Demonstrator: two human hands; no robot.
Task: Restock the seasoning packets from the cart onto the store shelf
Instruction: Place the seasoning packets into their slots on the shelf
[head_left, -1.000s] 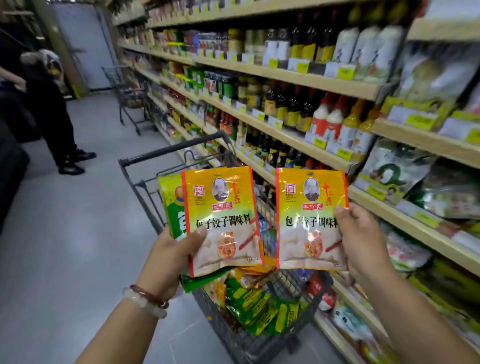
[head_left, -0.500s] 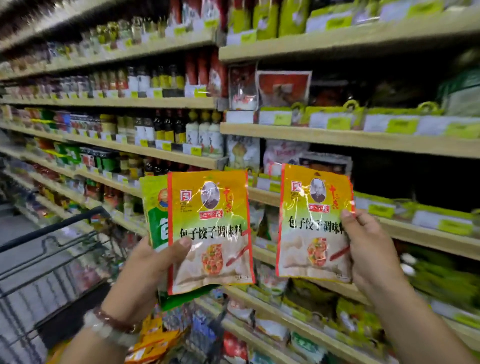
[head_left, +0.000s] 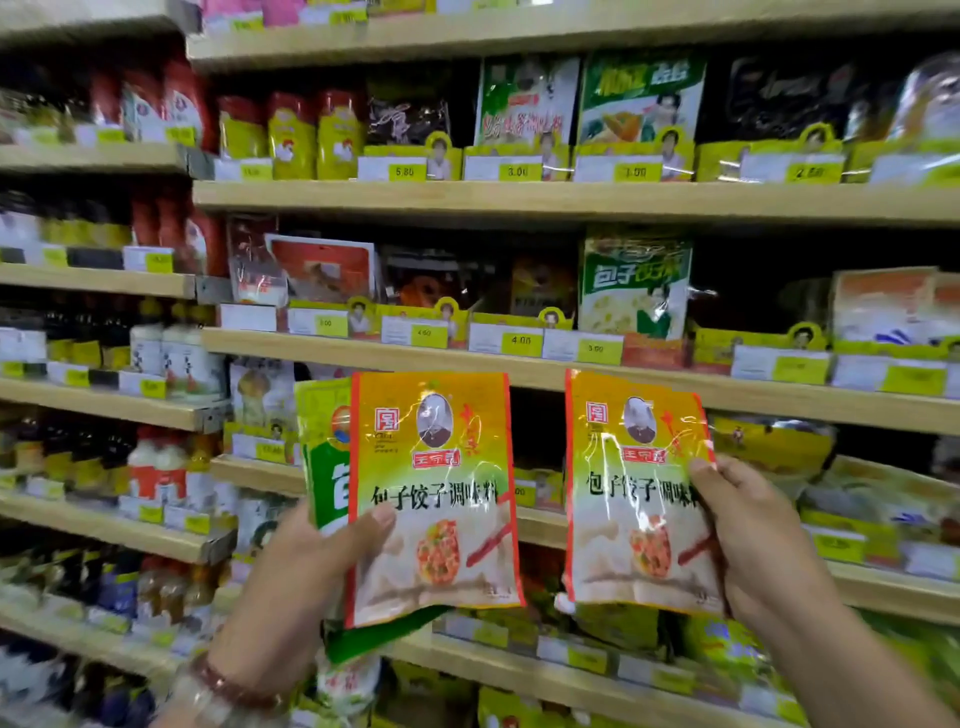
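My left hand (head_left: 296, 582) grips an orange-and-green seasoning packet (head_left: 434, 499) with a green packet (head_left: 324, 467) stacked behind it, thumb pressed on the front. My right hand (head_left: 748, 540) holds a second orange-and-green seasoning packet (head_left: 634, 493) by its right edge. Both packets are upright, held in front of the wooden store shelf (head_left: 519, 364). The cart is out of view.
Shelves run across the whole view with yellow price tags (head_left: 519, 343) along their edges. Bagged seasonings (head_left: 634, 286) fill the middle and right bays. Bottles (head_left: 171, 358) stand in the left bay. A dark gap (head_left: 535, 426) shows behind and between the held packets.
The view has swung right, from the cart and aisle to face the shelves straight on. Both hands have kept hold of their packets and are closer to the shelf.
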